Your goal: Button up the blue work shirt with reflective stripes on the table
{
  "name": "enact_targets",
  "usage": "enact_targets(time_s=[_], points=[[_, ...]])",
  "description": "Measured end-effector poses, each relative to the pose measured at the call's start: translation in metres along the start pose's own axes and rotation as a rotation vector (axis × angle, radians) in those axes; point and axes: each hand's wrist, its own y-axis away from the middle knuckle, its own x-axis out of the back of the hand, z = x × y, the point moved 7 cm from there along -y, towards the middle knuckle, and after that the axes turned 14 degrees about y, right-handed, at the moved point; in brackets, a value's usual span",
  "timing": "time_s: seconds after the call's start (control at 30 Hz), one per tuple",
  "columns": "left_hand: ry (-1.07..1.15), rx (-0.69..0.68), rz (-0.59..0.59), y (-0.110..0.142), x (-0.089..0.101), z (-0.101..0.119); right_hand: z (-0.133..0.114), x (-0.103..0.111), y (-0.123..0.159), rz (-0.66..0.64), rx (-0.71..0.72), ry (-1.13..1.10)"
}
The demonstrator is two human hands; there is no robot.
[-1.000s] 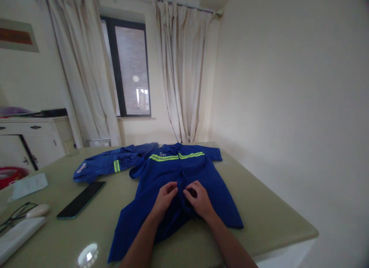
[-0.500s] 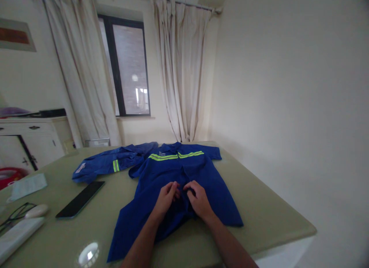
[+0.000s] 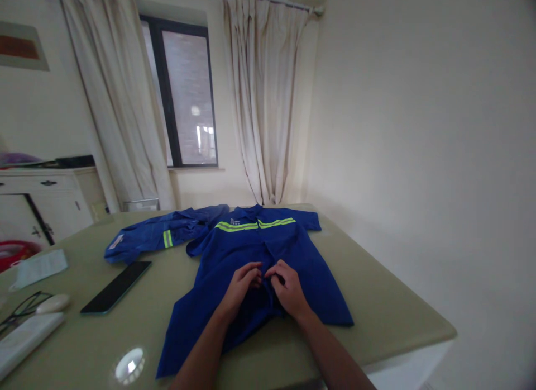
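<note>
Blue cloth shirt [image 3: 312, 272], softly creased between left hand [image 3: 239, 289] and right hand [image 3: 290, 290], fingers [image 3: 248, 267] curled, any pinch unclear.

My left grip [image 3: 242, 285] and right grip [image 3: 288, 286] are both bare, with slender fingers [image 3: 250, 269]. Behind each grip, my wrist [image 3: 225, 316] narrows, and my bare forearm [image 3: 205, 348] widens smoothly toward the lower edge of view.

No text can be read. Small white lettering [image 3: 235, 222] stands on the shirt [image 3: 247, 250], just above the yellow stripe [image 3: 237, 227] on the view's left side, too small and blurred to make out. A pale patch [image 3: 116, 242] on the other garment [image 3: 144, 239] shows no legible characters either.
</note>
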Motion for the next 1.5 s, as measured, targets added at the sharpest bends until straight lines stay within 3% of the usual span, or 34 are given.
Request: enact_targets(time_s=[0.13, 0.3, 0.43, 0.57, 0.77, 0.87, 0.97, 1.13, 1.33, 1.5], points=[[-0.078, -0.044, -0.005, -0.002, -0.002, -0.002, -0.006, -0.013, 0.003, -0.138, 0.056, 0.057], [0.026, 0.012, 0.011, -0.005, 0.003, -0.010, 0.000, -0.006, 0.002, -0.059, -0.033, 0.037], [0.210, 0.105, -0.047, -0.001, -0.003, -0.014, 0.005, -0.001, 0.002, -0.008, -0.107, 0.085], [0.242, 0.101, -0.078, 0.002, -0.009, -0.011, 0.003, 0.000, 0.002, 0.003, -0.102, 0.130], [-0.168, -0.137, -0.132, 0.002, -0.013, -0.004, 0.018, -0.006, 0.002, -0.014, -0.206, 0.211], [-0.355, -0.238, -0.032, 0.000, -0.007, -0.003, 0.028, -0.003, 0.002, 0.045, -0.282, 0.292], [-0.615, -0.243, 0.069, -0.003, -0.006, -0.003, 0.034, 0.002, 0.003, 0.102, -0.337, 0.332], [-0.999, -0.154, 0.057, -0.006, -0.022, -0.003, 0.029, 0.006, 0.004, 0.128, -0.308, 0.405], [-0.982, -0.204, -0.043, 0.001, -0.028, -0.009, 0.024, 0.017, 0.004, 0.265, -0.276, 0.359], [-0.875, -0.341, -0.033, 0.008, -0.028, -0.002, 0.023, 0.010, 0.005, 0.221, -0.197, 0.393]])
